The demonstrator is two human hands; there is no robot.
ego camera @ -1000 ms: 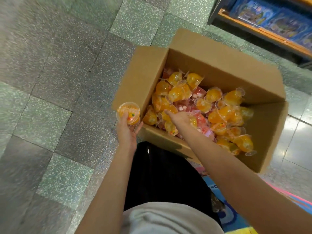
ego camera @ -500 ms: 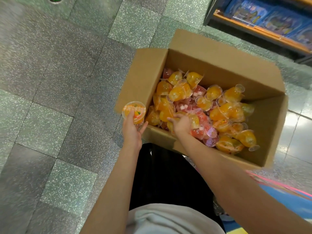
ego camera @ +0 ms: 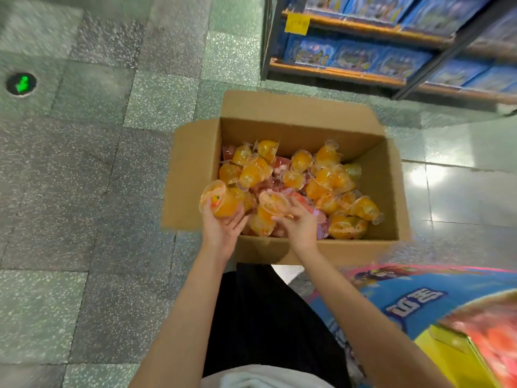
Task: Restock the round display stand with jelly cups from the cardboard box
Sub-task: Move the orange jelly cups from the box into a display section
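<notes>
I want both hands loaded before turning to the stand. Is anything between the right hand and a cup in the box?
Nothing visible. The right hand already holds a cup on the open box's pile, and the left hand holds another cup.

cardboard box [ego camera: 195, 175] open on top, flaps folded out, so access from above is free. Jelly cups [ego camera: 302, 180] fill its floor; bare wall showing above them at far side.

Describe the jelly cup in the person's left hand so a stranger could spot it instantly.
Start at the open cardboard box on the tiled floor and go to its near left corner. There the left hand grips an orange jelly cup. Unlike the loose heap beside it, it is lifted, foil lid tilted toward the box's left wall.
</notes>
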